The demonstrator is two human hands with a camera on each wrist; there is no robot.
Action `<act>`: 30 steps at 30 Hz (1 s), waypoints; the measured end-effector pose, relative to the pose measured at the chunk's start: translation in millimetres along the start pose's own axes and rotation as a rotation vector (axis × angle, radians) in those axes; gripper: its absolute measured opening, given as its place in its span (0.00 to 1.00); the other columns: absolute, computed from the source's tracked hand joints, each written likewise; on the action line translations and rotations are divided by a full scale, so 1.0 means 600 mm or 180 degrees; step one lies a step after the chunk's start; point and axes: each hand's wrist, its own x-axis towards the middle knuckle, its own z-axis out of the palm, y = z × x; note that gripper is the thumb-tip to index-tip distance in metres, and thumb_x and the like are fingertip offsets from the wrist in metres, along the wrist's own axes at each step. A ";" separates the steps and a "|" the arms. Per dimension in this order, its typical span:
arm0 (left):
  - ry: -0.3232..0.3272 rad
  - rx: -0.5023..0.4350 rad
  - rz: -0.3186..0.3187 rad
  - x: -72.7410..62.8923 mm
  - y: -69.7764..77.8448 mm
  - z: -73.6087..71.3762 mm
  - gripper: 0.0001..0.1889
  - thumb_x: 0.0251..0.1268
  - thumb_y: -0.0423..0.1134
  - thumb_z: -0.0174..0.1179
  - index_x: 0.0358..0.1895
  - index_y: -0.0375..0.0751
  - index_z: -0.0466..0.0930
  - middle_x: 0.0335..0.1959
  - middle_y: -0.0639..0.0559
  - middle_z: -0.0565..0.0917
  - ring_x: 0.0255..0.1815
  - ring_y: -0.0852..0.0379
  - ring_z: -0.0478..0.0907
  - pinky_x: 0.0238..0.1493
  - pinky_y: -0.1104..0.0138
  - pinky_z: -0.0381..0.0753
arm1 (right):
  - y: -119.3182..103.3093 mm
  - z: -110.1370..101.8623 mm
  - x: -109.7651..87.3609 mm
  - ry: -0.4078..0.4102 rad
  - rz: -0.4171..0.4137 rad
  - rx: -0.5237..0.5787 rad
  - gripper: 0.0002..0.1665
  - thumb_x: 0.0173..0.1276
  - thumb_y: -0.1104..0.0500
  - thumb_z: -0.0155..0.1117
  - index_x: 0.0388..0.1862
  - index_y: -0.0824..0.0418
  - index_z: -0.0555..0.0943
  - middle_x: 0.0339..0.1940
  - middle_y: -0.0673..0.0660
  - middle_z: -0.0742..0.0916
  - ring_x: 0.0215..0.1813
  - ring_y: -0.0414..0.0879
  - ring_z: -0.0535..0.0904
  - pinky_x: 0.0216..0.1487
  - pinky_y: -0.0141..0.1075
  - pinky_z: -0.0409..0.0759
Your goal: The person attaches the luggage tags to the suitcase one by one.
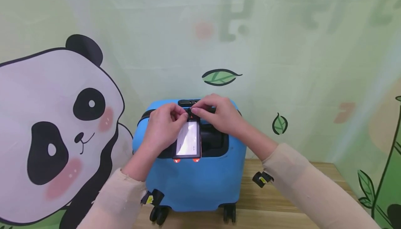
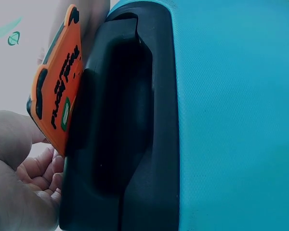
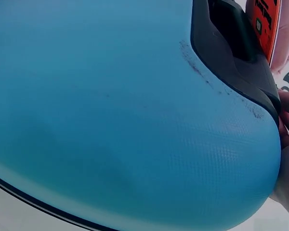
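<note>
A blue suitcase (image 1: 194, 183) stands upright with a luggage tag (image 1: 187, 140) lying against its top handle. The tag's pale window side faces up in the head view; in the left wrist view its orange back (image 2: 60, 91) with black lettering shows. My left hand (image 1: 164, 124) pinches the tag's dark strap at its upper end, thumb against fingertips. Just right of it, my right hand (image 1: 219, 112) pinches the same strap with thumb and forefinger. The fingertips nearly meet and partly cover the strap, so its fastening is hidden. The black carry handle (image 2: 130, 120) runs beside the tag.
Beneath the suitcase is a wooden surface (image 1: 282, 201). A pale green backdrop (image 1: 300, 65) printed with a panda (image 1: 59, 117) and leaves stands close behind. Small black wheels (image 1: 229, 213) show at the suitcase's lower edge.
</note>
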 end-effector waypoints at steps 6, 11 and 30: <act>0.0001 0.0007 0.0005 0.000 0.001 0.000 0.07 0.76 0.38 0.66 0.47 0.37 0.86 0.40 0.44 0.85 0.41 0.47 0.79 0.41 0.60 0.82 | 0.005 -0.009 0.013 -0.0199 0.0065 0.0104 0.09 0.75 0.61 0.72 0.49 0.63 0.91 0.43 0.56 0.92 0.46 0.48 0.85 0.54 0.44 0.86; 0.0003 0.0010 -0.0020 0.000 0.002 0.001 0.07 0.76 0.38 0.66 0.47 0.37 0.86 0.40 0.44 0.85 0.41 0.47 0.79 0.41 0.60 0.82 | 0.010 -0.016 0.020 -0.0439 0.0202 0.0174 0.13 0.78 0.58 0.69 0.55 0.63 0.89 0.47 0.55 0.92 0.49 0.48 0.86 0.58 0.45 0.85; -0.0037 0.0029 -0.0033 0.001 0.000 -0.002 0.07 0.76 0.38 0.65 0.47 0.38 0.86 0.40 0.44 0.84 0.41 0.47 0.79 0.40 0.61 0.82 | 0.017 -0.033 0.050 -0.1085 0.0747 0.0684 0.13 0.77 0.54 0.71 0.53 0.59 0.87 0.45 0.55 0.90 0.49 0.52 0.84 0.55 0.43 0.83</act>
